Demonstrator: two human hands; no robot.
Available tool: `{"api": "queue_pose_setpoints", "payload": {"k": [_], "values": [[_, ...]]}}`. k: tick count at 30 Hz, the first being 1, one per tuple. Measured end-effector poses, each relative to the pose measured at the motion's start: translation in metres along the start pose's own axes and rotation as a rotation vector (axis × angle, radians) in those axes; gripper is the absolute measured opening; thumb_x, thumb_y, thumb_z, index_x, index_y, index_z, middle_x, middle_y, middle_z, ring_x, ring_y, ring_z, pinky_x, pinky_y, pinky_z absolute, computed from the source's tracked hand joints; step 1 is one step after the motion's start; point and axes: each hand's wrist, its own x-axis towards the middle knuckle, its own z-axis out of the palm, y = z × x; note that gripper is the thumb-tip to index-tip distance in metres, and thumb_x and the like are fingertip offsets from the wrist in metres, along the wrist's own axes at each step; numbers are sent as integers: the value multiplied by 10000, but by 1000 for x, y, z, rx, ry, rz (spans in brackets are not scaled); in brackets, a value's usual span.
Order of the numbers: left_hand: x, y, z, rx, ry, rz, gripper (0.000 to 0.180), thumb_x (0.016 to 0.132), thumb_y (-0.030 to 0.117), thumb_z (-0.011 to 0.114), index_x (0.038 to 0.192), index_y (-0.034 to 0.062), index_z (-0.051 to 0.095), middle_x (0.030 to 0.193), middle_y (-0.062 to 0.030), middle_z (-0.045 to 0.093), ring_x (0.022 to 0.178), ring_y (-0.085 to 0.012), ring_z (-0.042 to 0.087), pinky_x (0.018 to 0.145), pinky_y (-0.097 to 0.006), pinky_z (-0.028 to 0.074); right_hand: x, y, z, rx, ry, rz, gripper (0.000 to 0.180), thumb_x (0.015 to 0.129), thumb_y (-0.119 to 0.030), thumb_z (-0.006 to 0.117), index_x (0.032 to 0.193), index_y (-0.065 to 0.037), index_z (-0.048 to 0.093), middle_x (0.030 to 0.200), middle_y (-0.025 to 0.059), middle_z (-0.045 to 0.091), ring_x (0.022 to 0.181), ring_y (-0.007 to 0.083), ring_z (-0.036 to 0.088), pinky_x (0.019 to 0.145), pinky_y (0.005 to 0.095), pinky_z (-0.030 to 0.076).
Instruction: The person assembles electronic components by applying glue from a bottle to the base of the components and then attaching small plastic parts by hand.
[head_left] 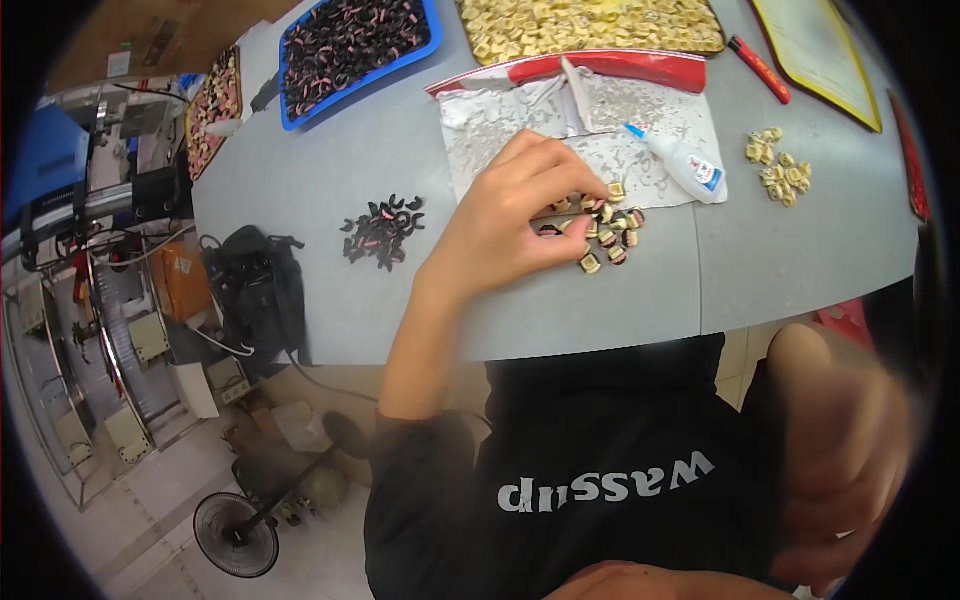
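Note:
My left hand (525, 205) reaches over a small heap of cream square pieces fitted with black and pink parts (608, 238). Its thumb and forefinger are bent but apart, with some of these pieces lying between the tips; I make out none held. My right hand (845, 440) is off the table at the lower right, smeared by motion, so its fingers and anything in them cannot be read. Left of my left wrist lies a loose pile of curved black and pink pieces (383, 232). Bare cream pieces (780, 175) lie on the right side of the table.
A glue-stained white sheet (500, 125) bears a white squeeze bottle with a blue tip (685, 168). Behind stand a blue tray (437, 35) of black pieces and a tray of cream pieces (590, 28). A red pen-like tool (760, 70) lies near a yellow-rimmed tray (868, 110). A black pouch (255, 280) hangs at the left edge.

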Motion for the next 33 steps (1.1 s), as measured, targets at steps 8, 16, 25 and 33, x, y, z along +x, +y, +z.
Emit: {"api": "queue_pose_setpoints", "payload": {"k": [8,16,25,33], "values": [[3,5,-8,35,-12,-28,166,688,30,673,849,63,653,906,-39,637,910,-226,554,801,-332,459,18,-28,17,-83,27,-76,256,863,-348,616,851,-97,662,779,-21,640,623,74,543,553,201,412],[-17,15,-75,231,388,-219,120,866,32,563,939,-8,649,1036,-108,633,986,-175,574,883,-293,434,30,-43,31,-107,36,-162,240,866,-327,612,843,-91,657,769,-18,637,608,76,535,536,202,404],[-75,12,-79,468,187,-457,174,786,71,656,956,36,670,1020,-79,639,977,-262,544,864,-339,431,33,-50,39,-86,72,-244,224,870,-302,608,833,-85,650,757,-13,633,590,78,526,517,202,395],[-82,1,-52,555,242,-468,186,772,89,677,947,25,676,898,-86,635,890,-244,554,784,-333,450,34,-71,52,-79,94,-310,211,873,-281,604,825,-79,645,747,-10,630,575,80,519,500,203,388]]}}
